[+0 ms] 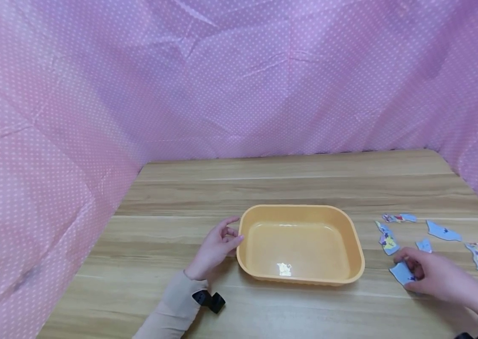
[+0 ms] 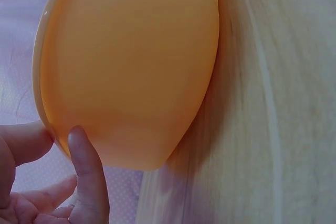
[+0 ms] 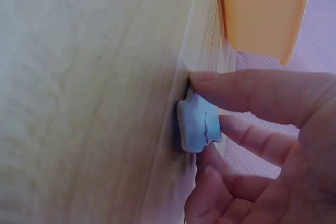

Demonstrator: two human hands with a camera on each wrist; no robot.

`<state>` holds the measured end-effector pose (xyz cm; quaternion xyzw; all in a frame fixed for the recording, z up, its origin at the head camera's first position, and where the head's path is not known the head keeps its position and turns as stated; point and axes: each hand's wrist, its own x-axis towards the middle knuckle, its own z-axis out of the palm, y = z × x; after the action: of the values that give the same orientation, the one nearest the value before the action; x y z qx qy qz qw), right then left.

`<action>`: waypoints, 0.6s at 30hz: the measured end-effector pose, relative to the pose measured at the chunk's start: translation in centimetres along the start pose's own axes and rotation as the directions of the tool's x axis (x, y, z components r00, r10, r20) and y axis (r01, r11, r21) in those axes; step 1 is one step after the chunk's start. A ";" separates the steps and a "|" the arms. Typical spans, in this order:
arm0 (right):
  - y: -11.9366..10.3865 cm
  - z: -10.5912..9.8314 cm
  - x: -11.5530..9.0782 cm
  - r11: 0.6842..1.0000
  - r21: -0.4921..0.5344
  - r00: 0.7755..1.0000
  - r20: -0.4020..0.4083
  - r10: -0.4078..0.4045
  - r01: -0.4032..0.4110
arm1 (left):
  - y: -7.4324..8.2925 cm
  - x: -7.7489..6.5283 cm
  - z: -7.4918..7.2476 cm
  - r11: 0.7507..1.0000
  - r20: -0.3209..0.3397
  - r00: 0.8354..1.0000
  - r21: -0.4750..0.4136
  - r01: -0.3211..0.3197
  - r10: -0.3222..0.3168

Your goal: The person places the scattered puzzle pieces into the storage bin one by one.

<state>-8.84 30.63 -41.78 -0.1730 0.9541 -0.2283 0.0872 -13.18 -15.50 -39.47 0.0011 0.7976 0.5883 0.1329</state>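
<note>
Right of the orange tray [image 1: 300, 249], the right hand [image 1: 439, 278] pinches a blue piece [image 1: 401, 272]; the left hand [image 1: 215, 246] grips the tray's rim.

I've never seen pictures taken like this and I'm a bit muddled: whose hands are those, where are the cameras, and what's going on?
There's no robot here, just a person's two bare hands. The big picture comes from a camera on the person's head, looking down. The other two come from cameras on the wrists, so everything looks close and tipped sideways.

On the wooden table sits a yellow-orange tray with nothing in it. The left hand touches its edge. The right hand pinches a light-blue piece. Around that hand, five other flat, wavy-edged pieces show, some with colourful pictures. Behind is pink dotted cloth.
</note>
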 end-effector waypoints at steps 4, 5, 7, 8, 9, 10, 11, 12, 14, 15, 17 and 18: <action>0.1 0.1 -0.2 1.000 0.008 0.999 -0.017 -0.027 0.027 | 0.1 -0.1 0.1 1.000 -0.008 1.000 0.001 0.001 -0.001; 0.1 0.2 -0.2 0.999 0.016 0.999 -0.027 -0.039 0.039 | 0.2 -0.1 0.1 1.000 -0.010 1.000 0.001 -0.001 0.001; 0.2 0.3 -0.3 0.998 0.025 0.997 -0.046 -0.060 0.061 | 0.2 -0.1 0.1 1.000 -0.013 1.000 0.000 -0.004 0.004; 0.2 0.3 -0.4 0.997 0.034 0.996 -0.054 -0.071 0.073 | 0.2 -0.1 0.1 1.000 -0.014 1.000 -0.003 -0.006 0.006; 0.2 0.3 -0.4 0.996 0.045 0.995 -0.059 -0.080 0.083 | 0.2 -0.1 0.1 1.000 -0.015 1.000 -0.002 -0.012 0.012; 0.3 0.3 -0.4 0.994 0.056 0.993 -0.069 -0.094 0.098 | 0.1 -0.1 0.0 1.000 -0.015 1.000 -0.006 -0.016 0.016; 0.4 0.4 -0.4 0.992 0.062 0.991 -0.076 -0.106 0.111 | 0.0 0.0 0.0 1.000 -0.016 1.000 -0.008 -0.021 0.021; 0.5 0.3 -0.4 0.991 0.073 0.992 -0.069 -0.108 0.113 | 0.0 0.0 0.0 1.000 -0.016 1.000 -0.011 -0.024 0.024; 0.5 0.2 -0.4 0.989 0.096 0.993 -0.056 -0.109 0.114 | -0.1 0.1 0.0 1.000 -0.015 1.000 -0.013 -0.028 0.028; 0.6 0.2 -0.3 0.989 0.105 0.993 -0.047 -0.104 0.109 | -0.1 0.2 0.0 1.000 -0.014 1.000 -0.015 -0.027 0.027; 0.6 0.1 -0.3 0.989 0.116 0.996 -0.028 -0.089 0.092 | -0.1 0.2 0.0 0.999 -0.010 1.000 -0.022 -0.026 0.025; 0.6 0.0 -0.3 0.989 0.122 0.997 -0.019 -0.080 0.082 | -0.1 0.2 0.0 0.999 -0.010 1.000 -0.025 -0.022 0.022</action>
<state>-8.73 31.21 -42.05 -0.2042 0.9311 -0.2911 0.0816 -13.32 -15.48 -39.61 0.0053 0.7908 0.5996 0.1228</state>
